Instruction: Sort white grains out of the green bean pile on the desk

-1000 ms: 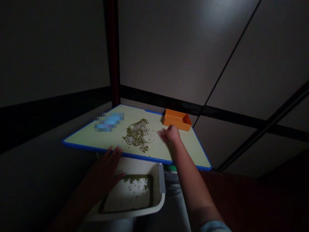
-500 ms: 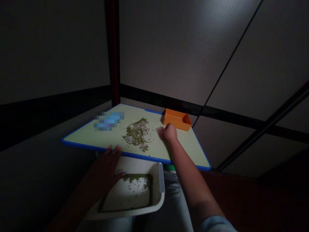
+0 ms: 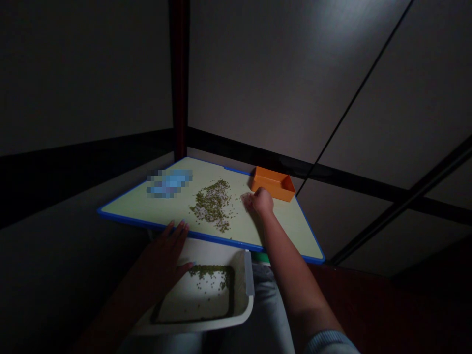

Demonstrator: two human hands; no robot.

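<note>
My left hand (image 3: 169,253) rests its fingertips on the blue-rimmed near edge of a pale yellow board (image 3: 287,231). Its fingers are spread, and the thumb hangs over a white tub (image 3: 241,270) below. Small green grains (image 3: 212,270) lie along the tub's inner edge. On the board, my right hand (image 3: 263,201) is closed beside a small pale pinkish patch (image 3: 247,199); what its fingers hold, if anything, I cannot make out. To its left spreads a mixed heap of green and pinkish grains (image 3: 212,204). Just behind that hand stands an orange box (image 3: 271,189).
A blue, blurred-out thing (image 3: 169,183) lies on the board's left part. Grey wall panels (image 3: 258,88) and a dark red post (image 3: 180,78) rise behind the board. The tub is at my lap, above my trouser legs (image 3: 269,305).
The view has shifted slightly, so everything appears a little further right. Both hands keep about the same places on the board, and the grain heap looks the same.
</note>
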